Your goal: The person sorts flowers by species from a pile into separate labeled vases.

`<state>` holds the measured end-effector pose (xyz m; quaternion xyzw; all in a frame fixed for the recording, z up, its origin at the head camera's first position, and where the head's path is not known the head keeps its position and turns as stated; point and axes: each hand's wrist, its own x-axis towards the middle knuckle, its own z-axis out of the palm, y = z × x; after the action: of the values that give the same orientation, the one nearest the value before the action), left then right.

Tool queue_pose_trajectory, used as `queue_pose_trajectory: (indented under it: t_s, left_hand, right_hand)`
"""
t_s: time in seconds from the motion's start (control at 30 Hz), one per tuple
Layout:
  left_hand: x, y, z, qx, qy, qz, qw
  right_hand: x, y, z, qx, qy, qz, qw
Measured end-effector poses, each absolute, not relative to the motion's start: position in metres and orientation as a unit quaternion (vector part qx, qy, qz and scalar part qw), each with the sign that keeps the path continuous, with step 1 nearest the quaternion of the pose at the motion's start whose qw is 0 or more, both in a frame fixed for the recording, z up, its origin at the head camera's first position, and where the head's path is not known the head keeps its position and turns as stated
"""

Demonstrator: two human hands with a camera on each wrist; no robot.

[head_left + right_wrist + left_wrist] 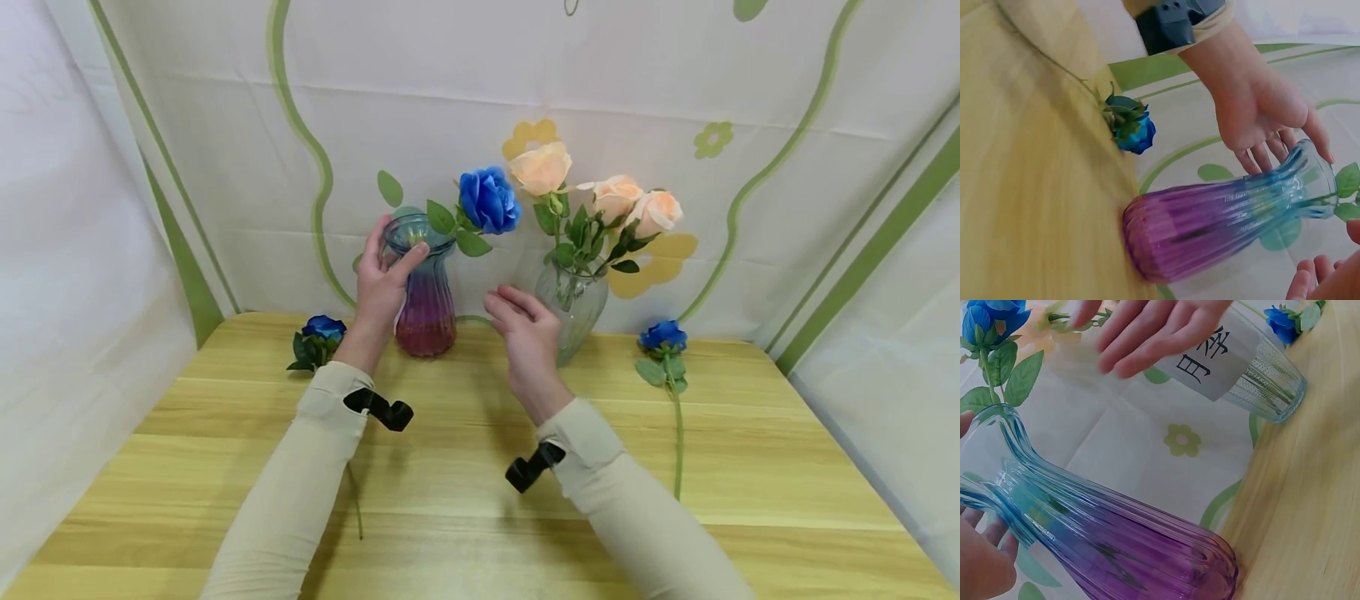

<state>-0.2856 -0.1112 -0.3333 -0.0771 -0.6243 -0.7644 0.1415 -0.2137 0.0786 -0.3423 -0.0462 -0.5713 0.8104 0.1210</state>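
Observation:
My left hand (381, 287) holds a ribbed glass vase (426, 312) by its flared neck, thumb at the front of the rim and fingers round the far side. The vase shades from blue at the top to purple below and stands upright on the table. One blue rose (489, 200) leans out of its mouth to the right; its stem shows through the glass in the left wrist view. Between this vase and a clear glass vase (581, 312) is my right hand (531, 333), empty, its fingers loosely bent. Peach roses (542, 169) stand in the clear vase.
A blue rose (324, 327) lies on the table at the left, its stem partly behind my left forearm. Another blue rose (663, 337) lies at the right. The clear vase bears a white label (1213, 362) with black characters. A patterned cloth backdrop (450, 50) hangs behind the wooden table (450, 517).

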Motion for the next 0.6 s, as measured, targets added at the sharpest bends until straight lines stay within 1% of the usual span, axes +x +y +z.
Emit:
queue_pose_trajectory:
  t_s: [0.3,0.47,0.6]
  left_hand:
    - [-0.284,-0.111,-0.333,-0.083,-0.624,-0.764,0.139]
    - [-0.285,-0.112,-0.333,-0.085,-0.621,-0.767,0.140]
    - [-0.286,-0.113,-0.334,-0.084,-0.622,-0.766,0.141]
  right_hand:
    - [-0.182,0.124,-0.356,-0.023,-0.616,0.780,0.109]
    - [-0.170,0.157,-0.360,-0.042,-0.650,0.752,0.106]
    - [-0.160,0.186,-0.365,-0.069,-0.658,0.741,0.120]
